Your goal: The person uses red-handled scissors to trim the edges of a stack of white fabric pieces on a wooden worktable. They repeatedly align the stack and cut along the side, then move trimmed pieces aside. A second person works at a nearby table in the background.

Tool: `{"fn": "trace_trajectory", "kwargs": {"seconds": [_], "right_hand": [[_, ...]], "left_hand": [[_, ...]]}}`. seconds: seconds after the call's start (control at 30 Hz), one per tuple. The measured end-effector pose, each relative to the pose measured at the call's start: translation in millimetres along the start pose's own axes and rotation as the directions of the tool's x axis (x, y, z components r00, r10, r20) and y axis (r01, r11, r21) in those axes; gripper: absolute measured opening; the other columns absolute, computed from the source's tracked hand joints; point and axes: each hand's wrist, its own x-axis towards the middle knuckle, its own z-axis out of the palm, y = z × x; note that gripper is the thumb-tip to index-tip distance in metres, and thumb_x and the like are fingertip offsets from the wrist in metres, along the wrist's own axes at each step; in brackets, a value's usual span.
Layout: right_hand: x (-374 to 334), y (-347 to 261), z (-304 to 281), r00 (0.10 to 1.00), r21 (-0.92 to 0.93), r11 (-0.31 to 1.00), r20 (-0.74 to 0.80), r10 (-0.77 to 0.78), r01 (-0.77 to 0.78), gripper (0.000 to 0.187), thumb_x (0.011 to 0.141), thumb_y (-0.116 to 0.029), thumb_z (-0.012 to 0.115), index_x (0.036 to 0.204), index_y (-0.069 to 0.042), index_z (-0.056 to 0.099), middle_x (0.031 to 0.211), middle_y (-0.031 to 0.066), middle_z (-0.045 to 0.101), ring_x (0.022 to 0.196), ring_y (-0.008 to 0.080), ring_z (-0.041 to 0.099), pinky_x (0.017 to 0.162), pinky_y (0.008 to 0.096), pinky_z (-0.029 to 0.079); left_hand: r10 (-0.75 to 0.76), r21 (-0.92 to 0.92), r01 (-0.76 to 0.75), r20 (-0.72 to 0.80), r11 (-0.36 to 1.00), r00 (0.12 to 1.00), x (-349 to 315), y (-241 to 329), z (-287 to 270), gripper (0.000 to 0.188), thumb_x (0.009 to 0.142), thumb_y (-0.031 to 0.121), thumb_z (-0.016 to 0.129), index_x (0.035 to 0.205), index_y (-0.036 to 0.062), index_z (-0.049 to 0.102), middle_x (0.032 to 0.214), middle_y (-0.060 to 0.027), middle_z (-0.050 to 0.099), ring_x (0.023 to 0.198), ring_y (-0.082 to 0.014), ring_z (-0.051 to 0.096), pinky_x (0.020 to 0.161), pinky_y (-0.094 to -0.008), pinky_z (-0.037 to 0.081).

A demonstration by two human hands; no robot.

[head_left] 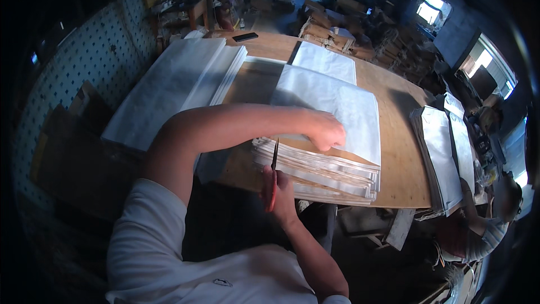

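Note:
A thick stack of white and brown paper bags [326, 171] lies at the near edge of the wooden table [402, 157]. My left hand [326, 130] reaches across and presses down on the top sheet [337, 104], fingers curled at its near edge. My right hand [279, 191] sits below the table's edge, closed on red-handled scissors [274, 163] whose blades point up at the stack's left end.
A long pile of white sheets [174, 87] covers the table's left side, another white sheet [326, 61] lies at the back, and a dark phone [245, 36] at the far edge. More bag stacks [444, 155] lie at the right, where another person [495, 214] sits. Cluttered workshop behind.

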Motion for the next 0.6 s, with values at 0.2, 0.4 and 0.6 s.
{"fn": "trace_trajectory", "kwargs": {"seconds": [0.2,0.4,0.6], "right_hand": [[21,18,7,0.995,-0.059,0.995,-0.056,-0.08,0.076,0.063,0.104,-0.059,0.052,0.084,0.001,0.058,0.059,0.0051,0.055,0.051,0.0151,0.056,0.049,0.031,0.044],[36,11,11,0.997,-0.123,0.992,-0.082,0.006,-0.016,0.069,0.103,-0.058,0.053,0.091,0.009,0.065,0.071,0.0247,0.065,0.069,0.0334,0.067,0.07,0.0443,0.051],[44,18,13,0.996,-0.121,0.993,-0.084,-0.005,-0.005,0.064,0.105,-0.053,0.053,0.09,0.008,0.066,0.071,0.0256,0.066,0.068,0.0374,0.068,0.066,0.0444,0.051]], "left_hand": [[0.045,-0.053,-0.047,-0.025,0.998,0.999,-3,-2,0,0.004,0.078,0.008,0.057,0.079,0.0057,0.06,0.089,-0.0117,0.063,0.084,-0.035,0.063,0.071,-0.0472,0.049],[0.025,-0.036,-0.026,-0.016,0.999,1.0,-3,-1,-2,0.004,0.079,0.008,0.057,0.079,0.0055,0.06,0.089,-0.0118,0.063,0.085,-0.0352,0.063,0.071,-0.047,0.049],[0.017,-0.03,-0.017,0.001,0.999,1.0,-1,-2,1,0.004,0.079,0.008,0.057,0.079,0.0056,0.059,0.089,-0.0115,0.063,0.085,-0.0353,0.064,0.072,-0.0475,0.05]]}}
